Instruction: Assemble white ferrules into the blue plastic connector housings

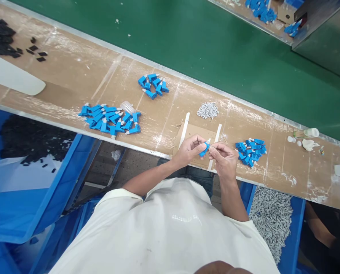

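Observation:
My left hand [192, 147] is closed around a small blue plastic piece with a white tip [204, 149], above a cardboard sheet [200, 131] edged by white strips. Close beside it, my right hand [224, 156] has thumb and forefinger pinched at the side of that piece; whatever is between these fingertips is too small to make out. A heap of similar blue pieces [250, 151] lies to the right of my right hand. Beyond the hands sits a pile of small grey parts [208, 110]. Further left are a larger group of blue pieces [109, 118] and a smaller one [153, 85].
A green surface [170, 42] runs behind the brown-covered bench [72, 76]. Black parts [0, 34] lie far left. Blue bins hold black parts [35, 140] and grey parts [271, 217]. A container of sticks [307, 133] lies at right. Another person's arm [320, 228] shows lower right.

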Available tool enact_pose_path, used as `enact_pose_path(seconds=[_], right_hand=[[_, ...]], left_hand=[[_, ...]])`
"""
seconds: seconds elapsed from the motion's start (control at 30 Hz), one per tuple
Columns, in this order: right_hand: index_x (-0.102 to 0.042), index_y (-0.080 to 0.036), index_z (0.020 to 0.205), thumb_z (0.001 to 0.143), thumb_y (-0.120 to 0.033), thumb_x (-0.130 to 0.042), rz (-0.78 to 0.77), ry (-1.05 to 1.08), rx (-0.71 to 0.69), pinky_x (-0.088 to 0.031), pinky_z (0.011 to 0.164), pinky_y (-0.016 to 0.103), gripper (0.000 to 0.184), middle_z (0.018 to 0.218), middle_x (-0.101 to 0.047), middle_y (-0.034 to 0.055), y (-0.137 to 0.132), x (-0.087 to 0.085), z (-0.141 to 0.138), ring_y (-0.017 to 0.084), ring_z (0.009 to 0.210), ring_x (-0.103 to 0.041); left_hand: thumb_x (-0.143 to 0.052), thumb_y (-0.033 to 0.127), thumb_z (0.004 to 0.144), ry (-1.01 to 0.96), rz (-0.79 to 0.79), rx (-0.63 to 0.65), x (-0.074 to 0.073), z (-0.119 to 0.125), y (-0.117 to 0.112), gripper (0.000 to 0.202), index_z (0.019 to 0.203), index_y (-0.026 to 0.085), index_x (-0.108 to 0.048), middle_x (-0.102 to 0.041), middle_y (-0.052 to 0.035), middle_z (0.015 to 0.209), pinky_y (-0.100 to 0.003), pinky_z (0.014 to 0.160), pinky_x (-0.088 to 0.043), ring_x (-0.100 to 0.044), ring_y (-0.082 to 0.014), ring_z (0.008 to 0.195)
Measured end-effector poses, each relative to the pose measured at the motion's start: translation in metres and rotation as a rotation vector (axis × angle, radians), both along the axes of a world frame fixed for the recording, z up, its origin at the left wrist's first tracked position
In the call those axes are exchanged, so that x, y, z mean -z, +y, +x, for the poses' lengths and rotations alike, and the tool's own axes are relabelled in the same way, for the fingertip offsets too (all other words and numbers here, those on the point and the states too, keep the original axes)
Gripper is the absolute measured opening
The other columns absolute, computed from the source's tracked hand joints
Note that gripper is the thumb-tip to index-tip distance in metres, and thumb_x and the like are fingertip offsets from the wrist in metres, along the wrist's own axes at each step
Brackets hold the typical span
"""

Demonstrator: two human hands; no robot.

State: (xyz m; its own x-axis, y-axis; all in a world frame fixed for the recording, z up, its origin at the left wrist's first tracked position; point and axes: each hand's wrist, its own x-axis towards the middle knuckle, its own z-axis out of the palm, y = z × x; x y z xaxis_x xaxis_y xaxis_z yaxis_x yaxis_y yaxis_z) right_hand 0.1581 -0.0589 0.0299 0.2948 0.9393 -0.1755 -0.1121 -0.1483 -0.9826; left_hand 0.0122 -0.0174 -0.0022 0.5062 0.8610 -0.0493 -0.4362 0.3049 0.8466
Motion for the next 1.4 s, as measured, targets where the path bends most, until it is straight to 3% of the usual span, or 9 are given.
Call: enact_pose_path(seconds=[0.27, 0.47, 0.7, 0.9, 1.13, 1.4], right_hand=[[-0.081, -0.022, 0.076, 0.071, -0.040, -0.089, 0.099, -0.181, 0.037, -0.055, 0.051, 0.027, 0.020, 0.071, -0.065, 0.0001, -0.002, 0.006, -0.001, 0.013, 0.060, -0.058], [-0.080, -0.022, 0.073, 0.071, -0.040, -0.089, 0.066, -0.259, -0.008, -0.052, 0.051, 0.028, 0.020, 0.067, -0.065, -0.0006, 0.001, 0.005, 0.003, 0.013, 0.056, -0.058], [-0.073, -0.021, 0.067, 0.056, -0.039, -0.097, -0.060, -0.006, -0.058, -0.053, 0.048, 0.025, 0.033, 0.059, -0.064, -0.0029, 0.007, 0.010, 0.013, 0.011, 0.050, -0.057], [-0.081, -0.023, 0.088, 0.051, -0.045, -0.100, -0.143, 0.236, -0.162, -0.053, 0.042, 0.021, 0.047, 0.068, -0.067, -0.0025, 0.005, 0.014, 0.014, 0.010, 0.052, -0.057], [-0.083, -0.024, 0.085, 0.054, -0.043, -0.099, -0.106, 0.255, -0.171, -0.051, 0.038, 0.019, 0.040, 0.075, -0.062, -0.0020, -0.003, 0.007, 0.011, 0.007, 0.051, -0.055], [-0.082, -0.025, 0.089, 0.059, -0.049, -0.096, -0.087, 0.154, -0.200, -0.058, 0.045, 0.024, 0.041, 0.079, -0.062, -0.0016, -0.005, 0.010, 0.009, 0.009, 0.054, -0.058]], left_hand=[[-0.071, 0.062, 0.086, 0.047, 0.078, -0.021, 0.003, -0.001, 0.000, 0.049, 0.092, 0.016, -0.057, -0.062, 0.0016, 0.072, -0.023, 0.055, -0.050, -0.057, -0.0084, 0.055], [-0.071, 0.063, 0.086, 0.074, 0.103, 0.005, 0.007, -0.003, 0.002, 0.049, 0.090, 0.016, -0.057, -0.061, 0.0014, 0.071, -0.023, 0.057, -0.051, -0.058, -0.0092, 0.057], [-0.074, 0.062, 0.084, 0.010, 0.008, 0.065, 0.004, -0.006, 0.001, 0.049, 0.090, 0.016, -0.059, -0.063, 0.0007, 0.069, -0.024, 0.056, -0.050, -0.060, -0.0110, 0.058], [-0.075, 0.060, 0.083, -0.026, -0.055, 0.105, -0.005, -0.007, -0.005, 0.048, 0.089, 0.016, -0.059, -0.065, -0.0004, 0.069, -0.023, 0.055, -0.050, -0.061, -0.0114, 0.060], [-0.073, 0.060, 0.086, -0.053, 0.009, 0.113, -0.011, -0.009, -0.009, 0.047, 0.086, 0.016, -0.056, -0.062, 0.0012, 0.067, -0.022, 0.053, -0.049, -0.058, -0.0097, 0.057], [-0.071, 0.062, 0.086, -0.010, 0.015, 0.112, -0.009, -0.014, -0.010, 0.047, 0.088, 0.018, -0.055, -0.063, 0.0009, 0.070, -0.023, 0.053, -0.049, -0.059, -0.0104, 0.058]])
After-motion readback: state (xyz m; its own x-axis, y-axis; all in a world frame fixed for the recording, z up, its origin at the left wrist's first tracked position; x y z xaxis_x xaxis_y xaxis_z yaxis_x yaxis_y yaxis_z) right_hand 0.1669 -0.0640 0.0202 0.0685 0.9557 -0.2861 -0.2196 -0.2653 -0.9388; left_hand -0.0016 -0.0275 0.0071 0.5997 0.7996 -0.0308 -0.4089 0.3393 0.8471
